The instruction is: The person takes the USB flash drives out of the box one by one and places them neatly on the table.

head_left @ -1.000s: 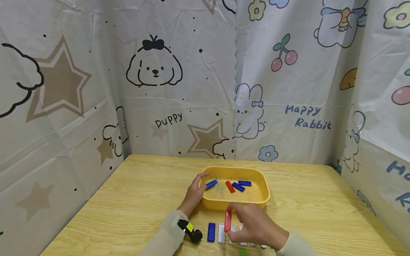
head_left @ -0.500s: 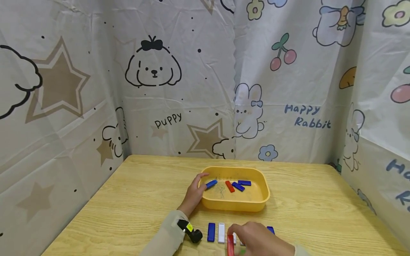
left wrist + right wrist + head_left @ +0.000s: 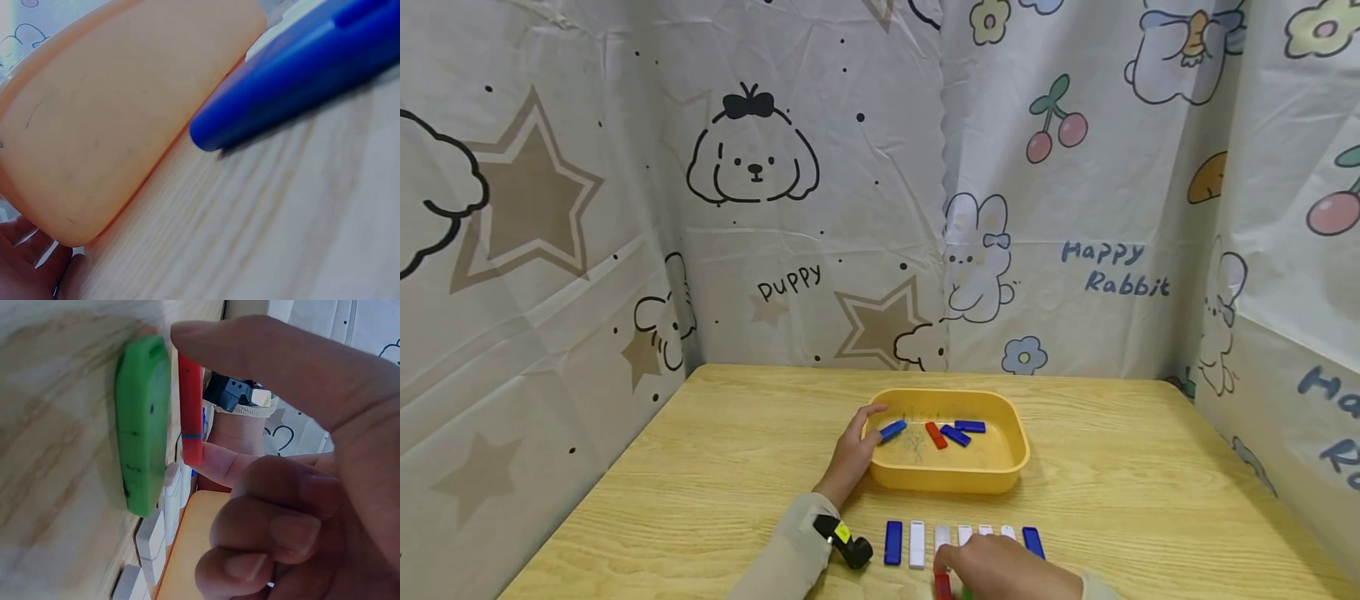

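Red stick (image 3: 942,587) at the tray's (image 3: 947,481) six o'clock

I see the right hand (image 3: 1000,568) pinching it, finger and thumb, just beside a green stick (image 3: 144,425). Inside the tray lie one red piece (image 3: 936,435) and three blue pieces (image 3: 956,435); the left hand (image 3: 852,454) grips its rim at nine.

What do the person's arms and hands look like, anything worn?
The left hand and right hand are bare. Both arms wear pale cream sleeves; the left one carries a black strap, yellow patch and rounded black device.
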{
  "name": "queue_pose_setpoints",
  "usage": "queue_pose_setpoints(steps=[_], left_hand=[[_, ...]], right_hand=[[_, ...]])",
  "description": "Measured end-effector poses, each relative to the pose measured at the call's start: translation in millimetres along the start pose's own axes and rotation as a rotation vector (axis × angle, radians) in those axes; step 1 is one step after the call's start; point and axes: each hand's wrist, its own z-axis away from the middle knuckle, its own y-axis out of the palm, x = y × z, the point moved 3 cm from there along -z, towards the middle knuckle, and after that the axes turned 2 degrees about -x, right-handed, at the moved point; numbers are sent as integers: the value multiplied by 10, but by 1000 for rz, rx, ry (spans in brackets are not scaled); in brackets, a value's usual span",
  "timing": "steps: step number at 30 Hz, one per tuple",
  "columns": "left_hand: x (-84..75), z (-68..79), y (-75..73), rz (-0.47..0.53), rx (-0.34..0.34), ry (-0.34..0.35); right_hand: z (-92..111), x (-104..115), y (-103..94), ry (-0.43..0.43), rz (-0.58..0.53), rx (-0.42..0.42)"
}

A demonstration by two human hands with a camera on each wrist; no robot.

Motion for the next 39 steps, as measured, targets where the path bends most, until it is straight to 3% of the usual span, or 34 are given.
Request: queue_pose_setpoints(steps=[3,6,10,16,27,39], left_hand=[[-160,86,-23,-11,2,10],[-200,109,-28,-15,-4,13],[-35,22,-5,-8,-11,14],[282,-121,44,-13,-23,-3],[319,-146,41,-21,-12,-6],[323,-120,45,-9,-15,-14]], right_hand=[[-30,-49,33,9,-11,19],[-89,-152,104,14,-11,30],[-152,-275,201,24,-15,45],[-134,-239,174,66,-56,62],[-396,-734,529,23,-70,58],[-100,-196,145,108,-61,77]])
